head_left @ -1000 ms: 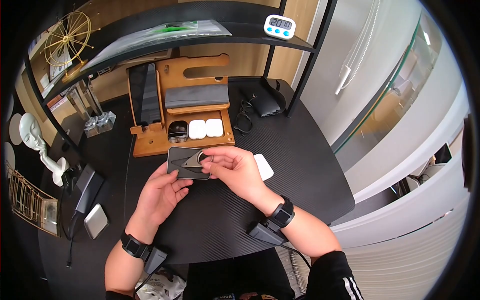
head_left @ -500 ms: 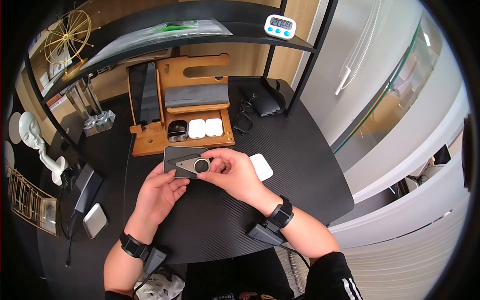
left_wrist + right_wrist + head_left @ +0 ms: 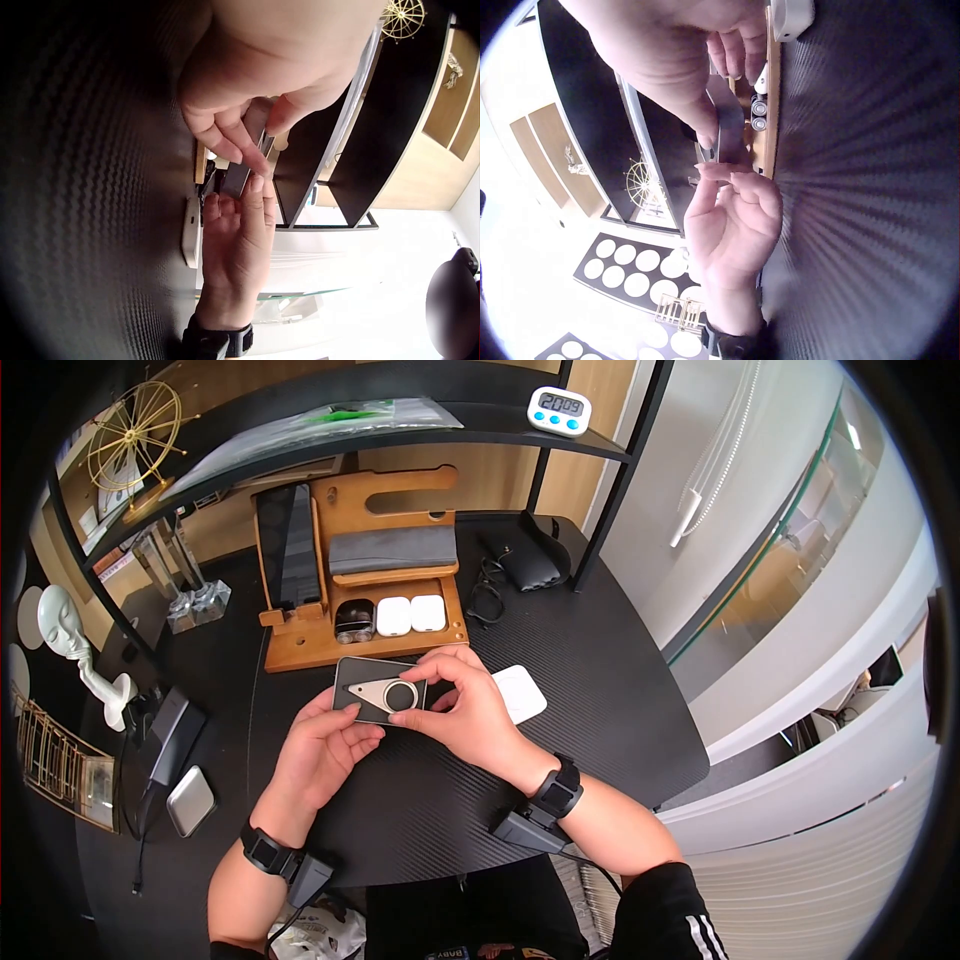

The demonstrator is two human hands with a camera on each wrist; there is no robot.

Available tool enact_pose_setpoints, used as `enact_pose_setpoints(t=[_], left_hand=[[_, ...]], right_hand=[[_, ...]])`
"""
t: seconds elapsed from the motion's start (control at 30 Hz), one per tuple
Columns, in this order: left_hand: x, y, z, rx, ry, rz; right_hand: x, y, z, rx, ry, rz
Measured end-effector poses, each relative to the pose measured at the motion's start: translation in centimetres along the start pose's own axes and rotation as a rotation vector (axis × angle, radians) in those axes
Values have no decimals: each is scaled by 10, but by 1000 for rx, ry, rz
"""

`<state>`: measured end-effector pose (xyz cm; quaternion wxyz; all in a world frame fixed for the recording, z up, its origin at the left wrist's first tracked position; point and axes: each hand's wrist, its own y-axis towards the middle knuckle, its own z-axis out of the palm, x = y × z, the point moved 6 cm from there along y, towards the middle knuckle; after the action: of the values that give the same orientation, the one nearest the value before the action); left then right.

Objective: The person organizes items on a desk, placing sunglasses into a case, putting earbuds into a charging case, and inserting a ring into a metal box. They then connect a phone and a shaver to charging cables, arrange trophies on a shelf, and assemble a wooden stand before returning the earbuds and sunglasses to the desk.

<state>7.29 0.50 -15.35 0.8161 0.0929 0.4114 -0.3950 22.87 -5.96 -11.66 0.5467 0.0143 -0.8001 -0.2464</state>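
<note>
In the head view, a flat dark grey rectangular device [image 3: 346, 678] is held up over the desk between both hands. A silver teardrop-shaped ring stand [image 3: 370, 691] lies against its upper face, its round end to the right. My left hand [image 3: 320, 750] pinches the left end, thumb on the face and fingers beneath. With thumb at the near edge and a finger at the far edge, my right hand [image 3: 475, 710] grips the right end. The left wrist view shows the device [image 3: 235, 180] edge-on between both hands; its underside is partly hidden by fingers.
Behind stands a wooden organizer [image 3: 360, 653] with a phone [image 3: 290, 550] and small cases [image 3: 394, 617]. A white square case [image 3: 522, 694] lies right of the hands. At left are a silver-edged case [image 3: 191, 801] and a black box with a cable [image 3: 176, 735]. A shelf [image 3: 490, 425] spans the back.
The silver ring stand, tilted up from the device's face earlier, has swung down flat against it. My right hand's fingers have moved from the ring to the device's edges.
</note>
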Motion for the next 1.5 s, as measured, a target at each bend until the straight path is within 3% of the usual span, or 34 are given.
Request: enact_pose_setpoints(t=[0.13, 0.2, 0.53, 0.73, 0.83, 0.9, 1.17, 1.23, 1.5], left_hand=[[4, 2, -3, 2, -8, -14], [5, 2, -2, 6, -5, -23], [7, 1, -1, 28, 30, -40], [8, 2, -3, 50, 8, -30], [7, 3, -2, 58, 13, -3], [6, 3, -2, 59, 24, 16], [7, 2, 2, 62, -116, -46], [7, 1, 4, 34, -107, -40], [6, 1, 2, 3, -34, -22]], right_hand=[[2, 0, 2, -8, -24, -79], [-9, 0, 9, 97, 157, 79], [-16, 1, 13, 206, 196, 137], [-13, 2, 12, 164, 261, 74], [-7, 1, 11, 128, 160, -33], [-13, -3, 17, 160, 237, 72], [-10, 1, 18, 215, 297, 45], [-9, 1, 14, 155, 475, 186], [-14, 0, 10, 87, 507, 294]])
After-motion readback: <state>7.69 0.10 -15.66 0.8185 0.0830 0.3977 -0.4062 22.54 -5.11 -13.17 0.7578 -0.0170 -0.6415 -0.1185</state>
